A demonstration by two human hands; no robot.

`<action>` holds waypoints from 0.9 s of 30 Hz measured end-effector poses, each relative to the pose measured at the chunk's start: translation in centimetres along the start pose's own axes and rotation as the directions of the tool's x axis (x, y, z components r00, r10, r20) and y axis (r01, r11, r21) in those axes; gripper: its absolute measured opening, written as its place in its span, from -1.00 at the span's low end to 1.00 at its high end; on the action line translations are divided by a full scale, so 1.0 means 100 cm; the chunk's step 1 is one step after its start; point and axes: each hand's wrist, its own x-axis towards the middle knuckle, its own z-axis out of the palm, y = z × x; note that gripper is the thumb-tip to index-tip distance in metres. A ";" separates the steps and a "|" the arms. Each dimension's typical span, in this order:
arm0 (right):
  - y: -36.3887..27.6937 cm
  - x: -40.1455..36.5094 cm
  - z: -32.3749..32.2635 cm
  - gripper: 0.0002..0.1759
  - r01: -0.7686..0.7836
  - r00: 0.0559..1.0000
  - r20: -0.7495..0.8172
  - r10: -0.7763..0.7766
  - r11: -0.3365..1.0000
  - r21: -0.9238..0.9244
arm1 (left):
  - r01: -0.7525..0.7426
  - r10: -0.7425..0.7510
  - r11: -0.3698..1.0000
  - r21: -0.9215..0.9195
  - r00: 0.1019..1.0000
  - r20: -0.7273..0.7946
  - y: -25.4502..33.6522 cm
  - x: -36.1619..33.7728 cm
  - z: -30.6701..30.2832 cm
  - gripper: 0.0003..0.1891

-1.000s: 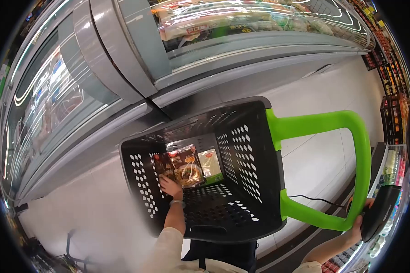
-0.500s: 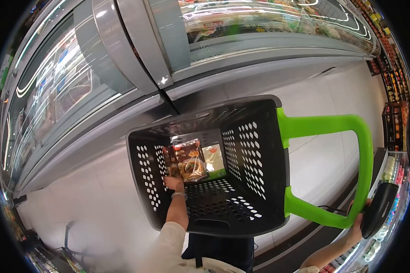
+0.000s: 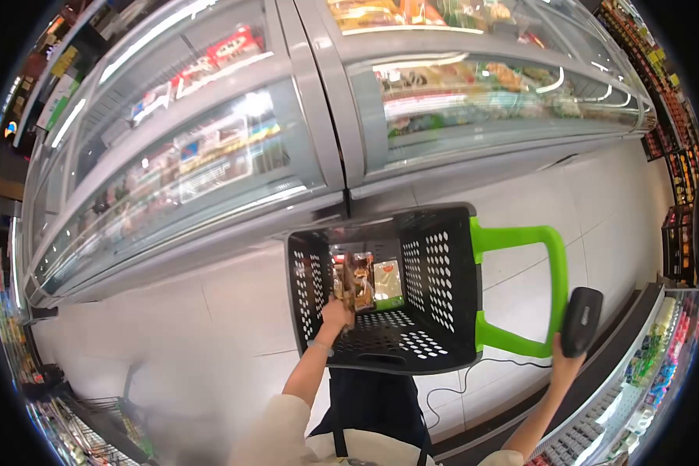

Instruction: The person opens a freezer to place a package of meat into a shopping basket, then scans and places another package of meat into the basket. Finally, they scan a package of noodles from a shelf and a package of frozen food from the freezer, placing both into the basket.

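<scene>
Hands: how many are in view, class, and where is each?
2: the left hand at a brown packet inside the basket, the right hand by the black device.

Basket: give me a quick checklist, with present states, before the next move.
1. Left hand at the brown packet: ok, it reaches inside the basket beside it.
2. Firm grip on that packet: cannot tell, the fingers are too small and partly hidden.
3. Pale packet inside the basket: ok, right of the brown one.
4. Right hand holding the black device: ok.
5. Cable tidy: not ok, it trails in a loose curve near the basket.
</scene>
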 end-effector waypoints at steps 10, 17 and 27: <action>-0.037 -0.040 -0.060 -0.58 0.154 0.988 0.007 -0.155 0.983 0.098 | -0.144 0.157 0.225 -0.964 0.981 -0.110 0.045 -0.229 -0.295 -0.72; -0.146 -0.189 -0.142 -0.57 -0.240 0.971 0.138 0.197 0.769 0.592 | -0.356 0.095 -0.059 -0.933 0.928 -0.361 -0.084 -0.291 -0.439 -0.65; -0.452 -0.318 -0.122 -0.44 -0.230 0.371 0.107 -0.922 0.020 0.973 | -0.554 -0.052 0.068 -0.830 0.829 -0.557 -0.318 -0.315 -0.623 -0.46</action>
